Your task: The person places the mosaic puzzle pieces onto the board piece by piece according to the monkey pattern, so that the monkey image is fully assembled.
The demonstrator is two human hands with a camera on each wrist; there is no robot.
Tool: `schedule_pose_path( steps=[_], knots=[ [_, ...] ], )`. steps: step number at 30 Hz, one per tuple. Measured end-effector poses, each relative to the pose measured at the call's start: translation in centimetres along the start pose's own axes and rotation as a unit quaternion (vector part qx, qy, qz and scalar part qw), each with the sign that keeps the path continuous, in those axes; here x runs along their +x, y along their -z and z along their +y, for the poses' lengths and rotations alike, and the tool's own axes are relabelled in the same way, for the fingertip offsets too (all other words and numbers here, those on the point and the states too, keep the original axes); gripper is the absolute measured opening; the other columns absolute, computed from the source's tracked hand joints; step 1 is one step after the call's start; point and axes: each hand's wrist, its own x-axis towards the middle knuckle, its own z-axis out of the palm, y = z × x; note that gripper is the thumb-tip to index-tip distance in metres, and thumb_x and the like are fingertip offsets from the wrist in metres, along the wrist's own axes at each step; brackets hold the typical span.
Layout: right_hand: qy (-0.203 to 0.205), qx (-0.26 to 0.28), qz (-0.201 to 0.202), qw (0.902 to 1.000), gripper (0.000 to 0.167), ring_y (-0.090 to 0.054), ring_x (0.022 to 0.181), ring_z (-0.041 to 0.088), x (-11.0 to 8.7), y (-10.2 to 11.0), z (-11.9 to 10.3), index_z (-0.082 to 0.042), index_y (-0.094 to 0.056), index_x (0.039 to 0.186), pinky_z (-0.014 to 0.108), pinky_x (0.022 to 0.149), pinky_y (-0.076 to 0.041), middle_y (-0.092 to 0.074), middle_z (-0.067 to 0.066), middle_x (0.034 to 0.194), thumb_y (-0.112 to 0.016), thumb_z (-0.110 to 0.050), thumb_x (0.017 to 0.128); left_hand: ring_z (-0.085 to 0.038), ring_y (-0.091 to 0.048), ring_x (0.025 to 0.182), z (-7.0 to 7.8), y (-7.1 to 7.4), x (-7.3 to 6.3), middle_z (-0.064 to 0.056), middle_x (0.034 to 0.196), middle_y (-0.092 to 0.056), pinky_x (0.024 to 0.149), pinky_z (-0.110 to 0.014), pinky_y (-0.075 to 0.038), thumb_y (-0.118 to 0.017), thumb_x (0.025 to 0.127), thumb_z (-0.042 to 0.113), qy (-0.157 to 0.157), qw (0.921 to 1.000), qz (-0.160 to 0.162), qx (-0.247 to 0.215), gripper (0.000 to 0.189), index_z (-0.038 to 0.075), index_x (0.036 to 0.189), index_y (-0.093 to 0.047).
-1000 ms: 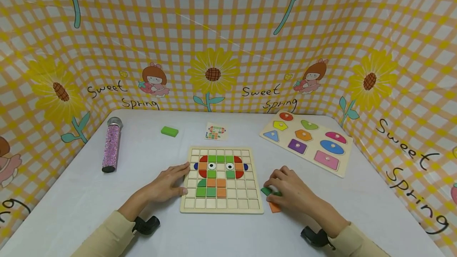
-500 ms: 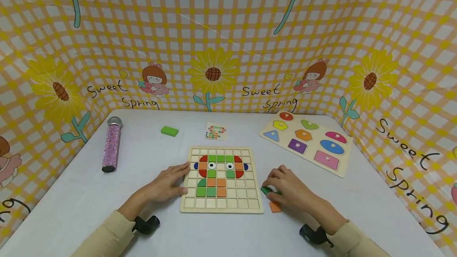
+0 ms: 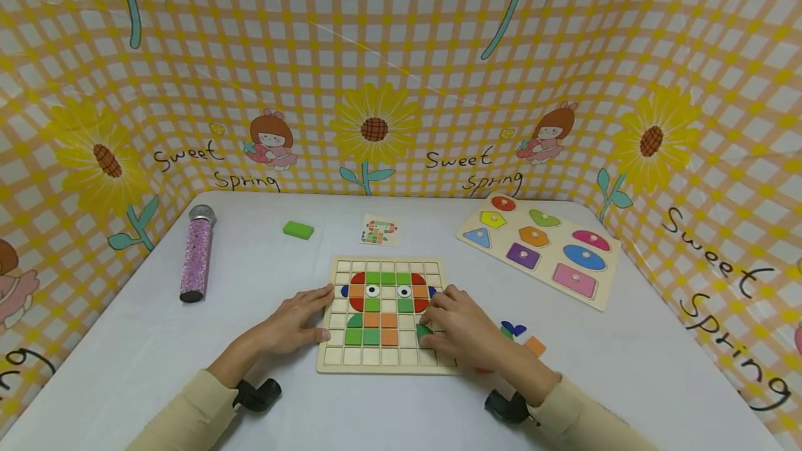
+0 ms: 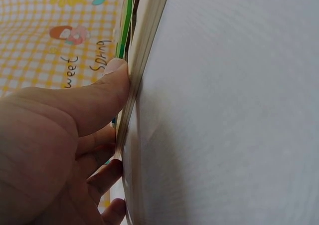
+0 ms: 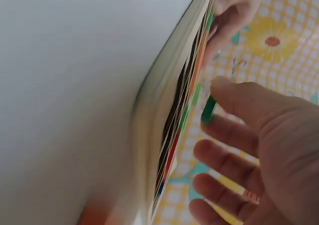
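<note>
A wooden grid board (image 3: 335, 360) lies on the table with coloured tiles making a figure with two round eyes. My left hand (image 3: 289, 322) rests at its left edge, thumb and fingertips against the rim; the left wrist view shows the thumb (image 4: 107, 88) touching the wood. Over the right part of the board, my right hand (image 3: 460, 329) pinches a dark green tile (image 3: 424, 330) with a curved side. In the right wrist view that tile (image 5: 208, 110) sits between thumb and forefinger, the other fingers loosely bent. Right of the board, loose tiles lie partly behind the right forearm, among them an orange square (image 3: 535, 346) and blue half-rounds (image 3: 514, 328).
Behind the board is a small pattern card (image 3: 379, 231), with a green block (image 3: 298, 230) to its left. A glittery pink microphone (image 3: 197, 256) lies at far left. A knobbed shape puzzle (image 3: 551, 280) lies at back right. Checked cloth (image 3: 401, 40) walls surround the table.
My right hand has moved left from the loose tiles to above the board, carrying a green tile. More loose tiles now show where it was. The left hand has stayed put.
</note>
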Motion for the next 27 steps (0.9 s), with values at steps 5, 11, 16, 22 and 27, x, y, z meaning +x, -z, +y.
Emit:
schedule_pose_path(
  steps=[5,11,16,22,27],
  knots=[
    [-0.009,-0.003,-0.020,0.9997,0.023,-0.042,0.090,0.011,1.0,-0.6,-1.4,-0.021,-0.072,0.089,0.030,0.080,-0.040,-0.060,-0.008,0.092,-0.074,-0.041,0.077,-0.040,-0.024,0.141,0.1,0.0,0.0,-0.016,0.156,-0.025,0.108,-0.061,-0.022,-0.066,0.087,0.025,-0.004,1.0000,0.001,-0.002,0.071,-0.002,0.144,-0.033],
    [-0.005,-0.025,-0.033,0.9991,0.020,-0.042,0.089,0.013,1.4,-0.9,-2.1,-0.021,-0.072,0.089,0.031,0.079,-0.040,-0.059,-0.007,0.091,-0.073,-0.039,0.078,-0.040,-0.024,0.141,0.0,0.0,0.0,-0.016,0.156,-0.025,0.109,-0.061,-0.022,-0.066,0.087,0.025,-0.004,1.0000,0.002,0.002,0.071,-0.002,0.144,-0.033],
    [0.004,-0.031,-0.030,0.9991,0.021,-0.042,0.089,0.013,1.5,-1.1,-2.2,-0.020,-0.072,0.088,0.030,0.078,-0.039,-0.061,-0.007,0.091,-0.074,-0.038,0.078,-0.040,-0.025,0.141,0.0,0.0,0.0,-0.016,0.156,-0.025,0.108,-0.061,-0.022,-0.066,0.087,0.025,-0.004,1.0000,0.002,0.005,0.071,-0.002,0.144,-0.033],
    [0.012,-0.040,-0.014,0.9990,0.021,-0.043,0.087,0.013,1.6,-1.3,-2.2,-0.020,-0.073,0.085,0.030,0.076,-0.038,-0.062,-0.006,0.090,-0.075,-0.040,0.077,-0.039,-0.026,0.141,0.0,0.1,0.0,-0.016,0.156,-0.025,0.108,-0.061,-0.023,-0.066,0.087,0.026,-0.004,1.0000,0.000,0.008,0.072,-0.002,0.144,-0.033],
    [0.016,-0.044,-0.010,0.9988,0.023,-0.043,0.086,0.014,1.4,-1.3,-2.1,-0.020,-0.073,0.085,0.030,0.075,-0.038,-0.062,-0.005,0.089,-0.075,-0.040,0.076,-0.039,-0.025,0.141,0.0,0.0,0.0,-0.015,0.156,-0.025,0.108,-0.061,-0.022,-0.066,0.087,0.026,-0.002,1.0000,-0.001,0.005,0.072,-0.002,0.144,-0.033]
  ],
)
